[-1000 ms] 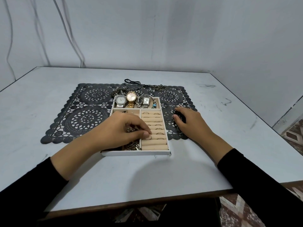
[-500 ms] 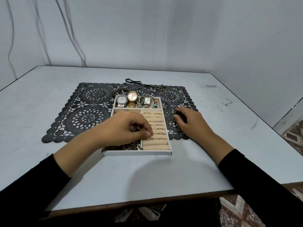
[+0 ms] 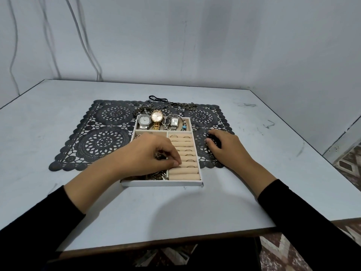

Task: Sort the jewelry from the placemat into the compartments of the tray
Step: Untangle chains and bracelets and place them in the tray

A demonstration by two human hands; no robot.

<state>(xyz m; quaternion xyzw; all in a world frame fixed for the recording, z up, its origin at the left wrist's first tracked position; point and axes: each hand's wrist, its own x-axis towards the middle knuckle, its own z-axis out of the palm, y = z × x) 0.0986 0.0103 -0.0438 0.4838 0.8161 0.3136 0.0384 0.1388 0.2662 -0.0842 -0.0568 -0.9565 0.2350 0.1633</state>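
Observation:
A white tray (image 3: 162,183) sits on the dark lace placemat (image 3: 101,141). Three watches (image 3: 157,118) and a beaded bracelet lie in its back compartment. The right compartment holds beige ring rolls (image 3: 184,171) with several rings in their slots. My left hand (image 3: 148,153) lies over the left compartment, hiding most of the chains there. Its thumb and forefinger pinch a small ring at a near slot. My right hand (image 3: 224,147) rests on the mat just right of the tray, fingers curled over a dark spot; what they hold is hidden.
Loose metal chains (image 3: 144,110) and a black cord (image 3: 158,98) lie on the mat behind the tray. The pale table (image 3: 58,114) ends at a front edge near me and a right edge beside patterned floor. A wall stands close behind.
Both hands have stayed nearly in place. My left fingertips have shifted slightly along the ring rolls.

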